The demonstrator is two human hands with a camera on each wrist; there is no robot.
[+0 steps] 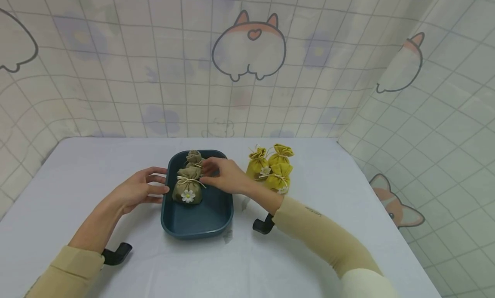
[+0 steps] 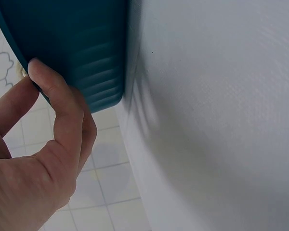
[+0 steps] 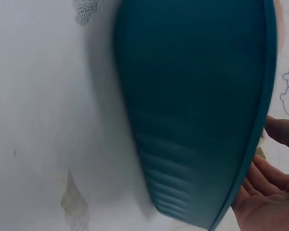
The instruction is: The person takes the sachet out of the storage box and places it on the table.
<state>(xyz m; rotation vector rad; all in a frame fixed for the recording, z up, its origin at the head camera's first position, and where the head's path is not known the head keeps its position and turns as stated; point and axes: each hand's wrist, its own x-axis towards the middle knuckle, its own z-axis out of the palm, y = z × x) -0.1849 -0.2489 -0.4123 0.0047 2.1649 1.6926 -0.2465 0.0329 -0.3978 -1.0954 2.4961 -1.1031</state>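
- On white table (image 1: pixel 77 195): blue tray (image 1: pixel 197 222) holding olive sachets (image 1: pixel 188 187), one behind another.
- Left hand (image 1: pixel 141 189), fingers relaxed, touches tray's left rim.
- Right hand (image 1: pixel 226 174) reaches over tray; grip unclear.
- Yellow sachets (image 1: pixel 272 167) just right of tray.

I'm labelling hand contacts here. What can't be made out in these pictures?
- Right hand fingertips, head view: whether they pinch the rear olive pouch is too small to tell.
- Pouches, both wrist views: hidden behind the blue tray wall.
- Yellow pouches, head view: overlapping, count uncertain.
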